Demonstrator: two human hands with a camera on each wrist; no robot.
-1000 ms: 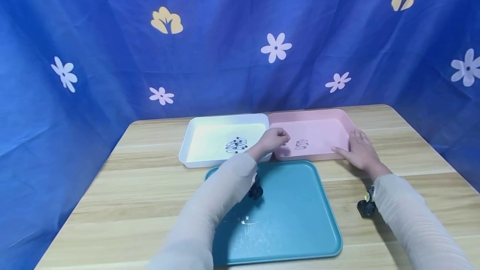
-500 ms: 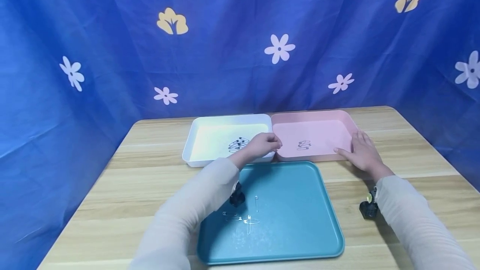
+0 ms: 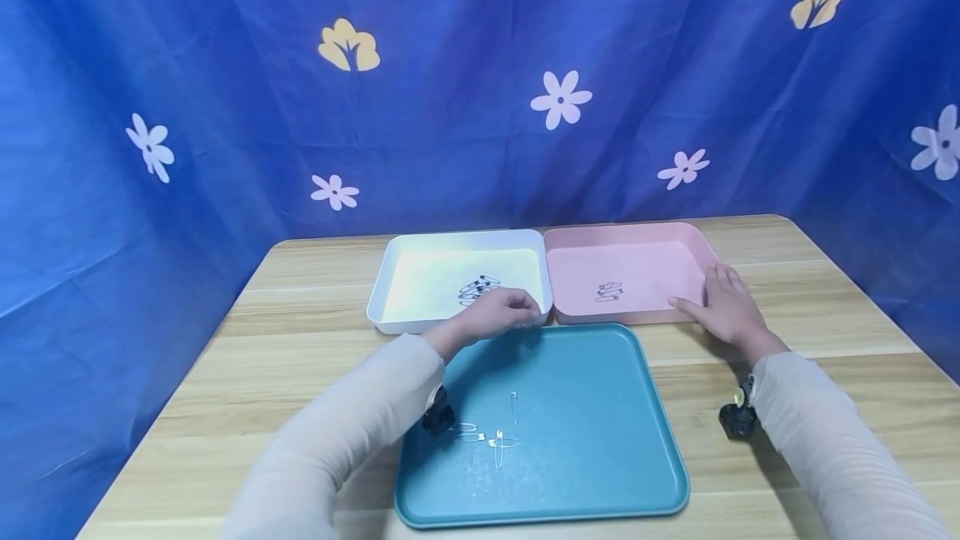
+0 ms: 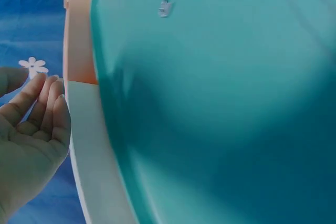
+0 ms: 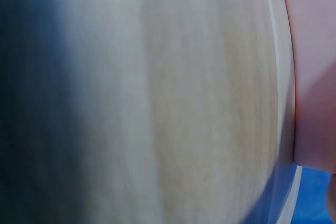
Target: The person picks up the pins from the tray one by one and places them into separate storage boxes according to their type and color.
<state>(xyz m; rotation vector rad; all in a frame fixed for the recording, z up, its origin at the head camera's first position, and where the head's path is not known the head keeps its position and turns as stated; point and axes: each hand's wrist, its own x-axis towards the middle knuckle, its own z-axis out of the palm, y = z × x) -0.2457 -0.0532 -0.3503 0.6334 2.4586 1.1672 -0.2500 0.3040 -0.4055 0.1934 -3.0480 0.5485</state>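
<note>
My left hand (image 3: 498, 312) hovers over the front right rim of the white tray (image 3: 408, 282); its fingers are loosely bent and hold nothing in the left wrist view. Beneath its wrist lies the teal tray (image 3: 585, 390), with several pale safety pins (image 4: 165, 9) on it. Dark-headed safety pins (image 3: 476, 283) lie in a pile in the white tray, partly behind the left hand. A smaller group of safety pins (image 3: 609, 293) sits in the pink tray (image 3: 652, 265). My right hand (image 3: 726, 307) rests at the right wall of the pink tray, fingers extended.
White and pink trays stand side by side along the back of the wooden table (image 3: 300, 340), with the teal tray in front of them. Behind hangs a blue curtain (image 3: 450, 107) with flowers. Each wrist wears a black camera (image 3: 738, 421).
My left hand has moved leftward from over the pink tray to the white tray's front right corner, uncovering pins on the teal tray. The right hand stays at the pink tray.
</note>
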